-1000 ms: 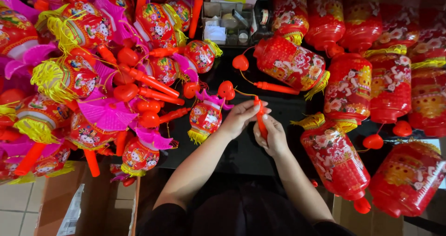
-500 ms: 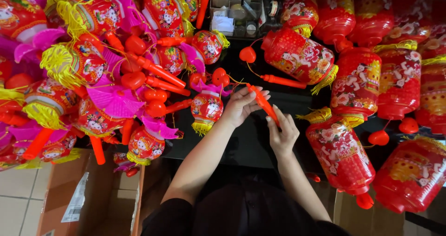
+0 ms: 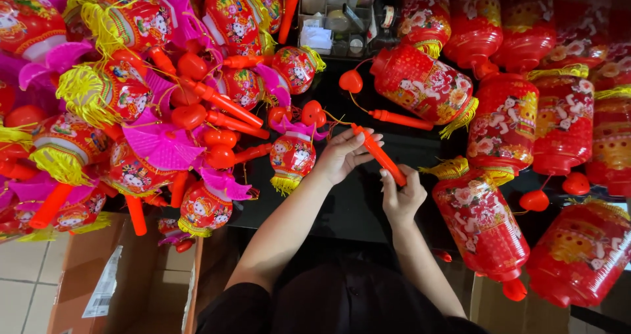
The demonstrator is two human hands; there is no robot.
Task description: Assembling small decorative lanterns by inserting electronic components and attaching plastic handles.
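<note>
Lantern heap (image 3: 151,104): piled at far left on the dark surface (image 3: 355,202).
Left hand (image 3: 343,155): pinching the orange stick's (image 3: 380,155) upper end.
Right hand (image 3: 401,197): fingers closed round its lower end.
Big lanterns (image 3: 483,232): lying at right.

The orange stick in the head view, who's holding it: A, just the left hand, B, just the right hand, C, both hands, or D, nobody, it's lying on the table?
C: the left hand grips the upper end of the orange stick and the right hand grips its lower end, above the dark table.
</note>
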